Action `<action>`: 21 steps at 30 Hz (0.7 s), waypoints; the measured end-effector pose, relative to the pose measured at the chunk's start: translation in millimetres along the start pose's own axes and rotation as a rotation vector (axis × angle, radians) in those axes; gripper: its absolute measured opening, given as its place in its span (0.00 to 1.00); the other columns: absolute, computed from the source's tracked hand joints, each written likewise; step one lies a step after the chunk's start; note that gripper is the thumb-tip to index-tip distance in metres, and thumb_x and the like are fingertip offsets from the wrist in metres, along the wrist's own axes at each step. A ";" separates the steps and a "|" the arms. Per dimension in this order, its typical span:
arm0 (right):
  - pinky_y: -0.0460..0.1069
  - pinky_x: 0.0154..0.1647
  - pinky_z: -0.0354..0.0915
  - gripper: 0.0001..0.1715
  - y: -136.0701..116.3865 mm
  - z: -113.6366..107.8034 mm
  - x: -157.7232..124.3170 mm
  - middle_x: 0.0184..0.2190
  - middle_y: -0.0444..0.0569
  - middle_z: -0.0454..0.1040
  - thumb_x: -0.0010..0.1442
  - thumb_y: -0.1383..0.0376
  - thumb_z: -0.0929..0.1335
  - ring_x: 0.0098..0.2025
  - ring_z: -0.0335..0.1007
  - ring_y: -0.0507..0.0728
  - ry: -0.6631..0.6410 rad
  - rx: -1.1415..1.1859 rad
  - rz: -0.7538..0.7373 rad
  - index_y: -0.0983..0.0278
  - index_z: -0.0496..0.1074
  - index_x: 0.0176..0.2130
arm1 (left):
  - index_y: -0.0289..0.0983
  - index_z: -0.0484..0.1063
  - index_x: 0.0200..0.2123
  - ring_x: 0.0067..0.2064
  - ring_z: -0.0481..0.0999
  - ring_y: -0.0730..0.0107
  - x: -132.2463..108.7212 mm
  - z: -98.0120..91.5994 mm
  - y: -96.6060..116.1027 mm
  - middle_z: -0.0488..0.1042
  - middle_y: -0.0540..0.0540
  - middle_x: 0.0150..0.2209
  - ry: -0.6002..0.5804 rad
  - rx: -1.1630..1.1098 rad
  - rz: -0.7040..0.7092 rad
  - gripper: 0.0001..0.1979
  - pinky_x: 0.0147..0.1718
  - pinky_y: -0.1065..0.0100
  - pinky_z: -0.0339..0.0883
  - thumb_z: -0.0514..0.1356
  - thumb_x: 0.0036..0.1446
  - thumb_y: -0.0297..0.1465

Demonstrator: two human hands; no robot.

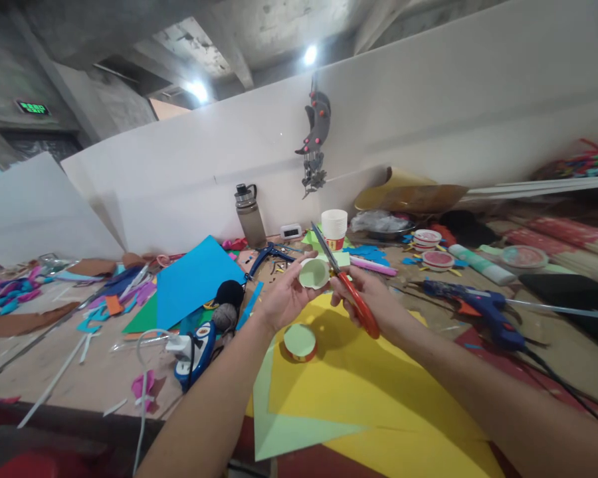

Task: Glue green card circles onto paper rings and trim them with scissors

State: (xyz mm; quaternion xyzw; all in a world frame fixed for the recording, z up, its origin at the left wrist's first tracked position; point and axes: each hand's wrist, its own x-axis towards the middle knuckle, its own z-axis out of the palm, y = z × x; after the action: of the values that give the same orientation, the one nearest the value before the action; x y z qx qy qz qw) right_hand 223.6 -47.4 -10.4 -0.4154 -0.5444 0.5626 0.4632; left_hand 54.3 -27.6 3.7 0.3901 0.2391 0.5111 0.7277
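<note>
My left hand [290,292] is closed round the edge of a pale green paper disc [313,273], held up above the yellow paper. Whether a cup piece sits behind the disc I cannot tell. My right hand [366,295] grips red-handled scissors [357,302], their blades pointing up and away beside the disc's right edge. Below my left hand, a short red cup piece [306,357] with a pale green top stands on the yellow paper [363,378]. A pale green sheet [279,431] lies partly under that paper.
A stack of white paper cups [334,226] and a bottle [250,219] stand at the back. On the right lie a blue glue gun [478,305] and a glue stick [481,264]. Blue card [197,282] and a power strip [197,355] with a white cable lie left.
</note>
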 end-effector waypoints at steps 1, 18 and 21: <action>0.42 0.11 0.58 0.24 -0.5 -0.1 -0.1 0.22 0.38 0.72 0.53 0.50 0.71 0.13 0.56 0.46 0.002 0.004 -0.001 0.60 0.64 0.43 | 0.36 0.73 0.51 0.49 0.77 0.59 -0.3 -0.4 -0.3 0.78 0.40 0.46 -0.008 0.012 -0.007 0.15 0.54 0.54 0.68 0.56 0.63 0.31; 0.42 0.11 0.58 0.26 2.7 -3.4 3.1 0.22 0.37 0.72 0.51 0.50 0.72 0.14 0.58 0.46 0.017 0.069 -0.036 0.60 0.65 0.44 | 0.41 0.71 0.54 0.48 0.76 0.60 -7.0 -5.0 1.0 0.74 0.40 0.51 -0.150 0.160 -0.013 0.18 0.50 0.58 0.70 0.60 0.60 0.35; 0.41 0.12 0.57 0.24 0.2 -3.8 2.3 0.22 0.37 0.72 0.52 0.51 0.72 0.14 0.57 0.46 0.013 0.098 -0.012 0.59 0.64 0.43 | 0.39 0.71 0.53 0.49 0.76 0.57 -6.1 -5.5 -0.9 0.75 0.39 0.48 -0.122 0.114 0.000 0.19 0.51 0.54 0.70 0.62 0.59 0.38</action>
State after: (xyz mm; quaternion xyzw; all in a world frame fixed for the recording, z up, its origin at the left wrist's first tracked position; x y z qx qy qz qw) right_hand 226.7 -44.3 -10.8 -0.3926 -0.5156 0.5830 0.4900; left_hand 48.5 -31.7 -0.6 0.4613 0.2231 0.4719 0.7174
